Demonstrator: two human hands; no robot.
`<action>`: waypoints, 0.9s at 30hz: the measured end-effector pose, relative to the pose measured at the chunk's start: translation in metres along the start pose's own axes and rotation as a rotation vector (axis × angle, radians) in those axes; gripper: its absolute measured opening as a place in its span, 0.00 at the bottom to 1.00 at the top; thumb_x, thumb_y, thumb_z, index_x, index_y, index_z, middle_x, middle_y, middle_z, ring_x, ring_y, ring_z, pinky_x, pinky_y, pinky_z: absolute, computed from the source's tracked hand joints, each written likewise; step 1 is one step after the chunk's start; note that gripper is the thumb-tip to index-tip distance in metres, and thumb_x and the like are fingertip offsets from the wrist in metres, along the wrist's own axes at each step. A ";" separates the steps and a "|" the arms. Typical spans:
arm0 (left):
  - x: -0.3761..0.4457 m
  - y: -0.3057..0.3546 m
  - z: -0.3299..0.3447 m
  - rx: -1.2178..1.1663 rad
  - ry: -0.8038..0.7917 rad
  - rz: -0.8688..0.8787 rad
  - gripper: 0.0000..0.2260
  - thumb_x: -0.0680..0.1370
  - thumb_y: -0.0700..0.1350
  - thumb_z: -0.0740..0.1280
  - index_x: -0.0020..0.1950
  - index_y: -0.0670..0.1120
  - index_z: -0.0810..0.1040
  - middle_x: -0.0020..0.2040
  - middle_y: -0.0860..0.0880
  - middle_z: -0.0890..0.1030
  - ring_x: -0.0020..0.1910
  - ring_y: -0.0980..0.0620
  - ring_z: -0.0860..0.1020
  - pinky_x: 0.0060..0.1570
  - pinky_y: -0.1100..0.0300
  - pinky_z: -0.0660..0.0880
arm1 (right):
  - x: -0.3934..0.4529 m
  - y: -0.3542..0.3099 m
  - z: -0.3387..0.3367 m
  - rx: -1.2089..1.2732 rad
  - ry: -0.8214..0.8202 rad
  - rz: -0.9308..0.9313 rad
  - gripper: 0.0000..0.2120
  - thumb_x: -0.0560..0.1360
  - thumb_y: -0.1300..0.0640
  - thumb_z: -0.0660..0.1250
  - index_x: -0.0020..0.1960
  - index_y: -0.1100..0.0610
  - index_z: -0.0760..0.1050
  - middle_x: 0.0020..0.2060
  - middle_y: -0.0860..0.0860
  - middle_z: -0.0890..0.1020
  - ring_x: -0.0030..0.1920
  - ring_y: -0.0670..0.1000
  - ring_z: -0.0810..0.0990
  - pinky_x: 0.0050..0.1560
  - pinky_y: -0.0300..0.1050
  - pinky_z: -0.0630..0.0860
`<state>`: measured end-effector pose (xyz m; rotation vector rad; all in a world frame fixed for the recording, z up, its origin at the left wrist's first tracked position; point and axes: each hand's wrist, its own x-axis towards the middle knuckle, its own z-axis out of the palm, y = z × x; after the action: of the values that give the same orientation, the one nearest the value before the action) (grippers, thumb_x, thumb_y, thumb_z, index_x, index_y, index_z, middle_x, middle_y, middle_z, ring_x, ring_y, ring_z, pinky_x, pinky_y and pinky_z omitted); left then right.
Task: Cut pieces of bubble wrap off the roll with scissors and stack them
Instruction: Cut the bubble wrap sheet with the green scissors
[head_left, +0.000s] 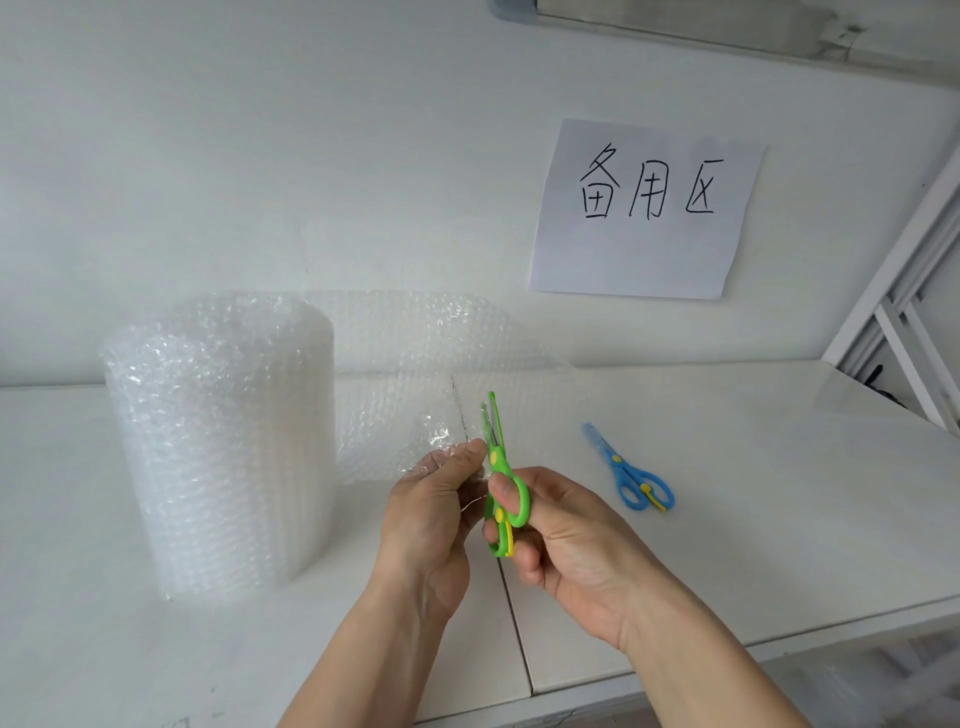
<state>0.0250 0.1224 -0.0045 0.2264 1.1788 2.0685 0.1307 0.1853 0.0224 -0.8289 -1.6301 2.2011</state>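
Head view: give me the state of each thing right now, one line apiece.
Bubble wrap roll: upright on the table, partly unrolled to the right.
Loose sheet: standing, lower edge pinched by the left hand.
Green scissors: in the right hand, blades up and slightly open beside the sheet's marked line.
Blue scissors: lying on the table, closed, untouched.
Paper sign: flat on the wall.

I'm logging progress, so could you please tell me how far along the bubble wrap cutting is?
Done: no cut pieces or stack are visible on the table. In hand: the left hand pinches the sheet unrolled from the roll; the right hand holds the green scissors at its edge. Left: cutting and stacking.
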 end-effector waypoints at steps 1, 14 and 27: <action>0.000 0.000 0.000 -0.014 0.005 0.002 0.06 0.74 0.40 0.71 0.48 0.40 0.77 0.34 0.44 0.77 0.31 0.49 0.76 0.35 0.56 0.74 | 0.000 0.000 0.000 0.002 0.000 0.003 0.23 0.59 0.46 0.77 0.49 0.56 0.77 0.32 0.57 0.80 0.23 0.45 0.66 0.24 0.35 0.63; -0.003 0.000 0.000 0.039 0.006 -0.027 0.09 0.74 0.44 0.71 0.46 0.39 0.78 0.36 0.40 0.73 0.27 0.47 0.69 0.33 0.51 0.68 | 0.002 0.000 0.000 -0.034 0.012 -0.028 0.22 0.61 0.45 0.76 0.50 0.56 0.79 0.32 0.56 0.81 0.24 0.46 0.68 0.25 0.37 0.64; -0.001 -0.003 -0.001 0.021 -0.057 -0.009 0.13 0.71 0.46 0.72 0.46 0.37 0.80 0.32 0.41 0.74 0.30 0.44 0.68 0.38 0.47 0.67 | 0.009 -0.002 0.004 -0.007 0.047 -0.075 0.23 0.59 0.45 0.76 0.47 0.57 0.77 0.31 0.57 0.80 0.22 0.46 0.68 0.26 0.38 0.63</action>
<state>0.0262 0.1221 -0.0075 0.2879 1.1658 2.0293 0.1212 0.1871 0.0224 -0.8013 -1.6216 2.1104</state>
